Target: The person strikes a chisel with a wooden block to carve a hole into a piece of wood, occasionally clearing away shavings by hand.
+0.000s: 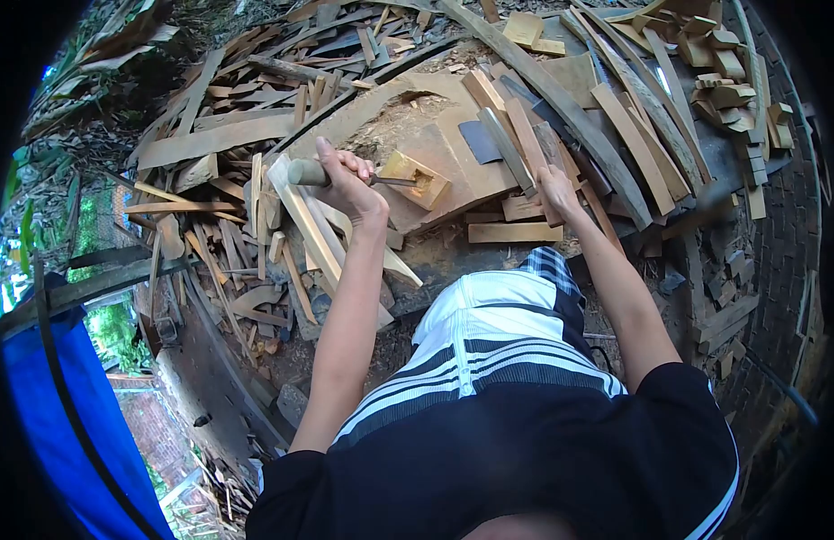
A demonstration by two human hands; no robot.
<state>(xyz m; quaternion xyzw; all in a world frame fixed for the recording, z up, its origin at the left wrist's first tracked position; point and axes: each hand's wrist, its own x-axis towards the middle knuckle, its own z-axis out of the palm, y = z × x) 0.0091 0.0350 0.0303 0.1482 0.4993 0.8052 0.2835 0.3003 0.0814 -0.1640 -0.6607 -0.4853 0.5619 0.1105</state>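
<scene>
My left hand (347, 183) is closed around the round wooden handle of a chisel (311, 172). The chisel's metal blade points right into the hollowed top of a small wooden block (417, 179). The block lies on a broad flat board (453, 135). My right hand (558, 187) is to the right of the block, resting on a bunch of narrow wooden slats (527, 135). Its fingers curl down over them, and I cannot see whether it grips one. A dark flat metal blade (479, 141) lies on the board between the block and the slats.
Offcuts, planks and shavings are heaped all around the board. Long curved strips (561, 99) run across the back and small blocks (732, 81) are piled at the right. My striped shorts (489, 333) are below. A blue tarp (57, 414) hangs at the left.
</scene>
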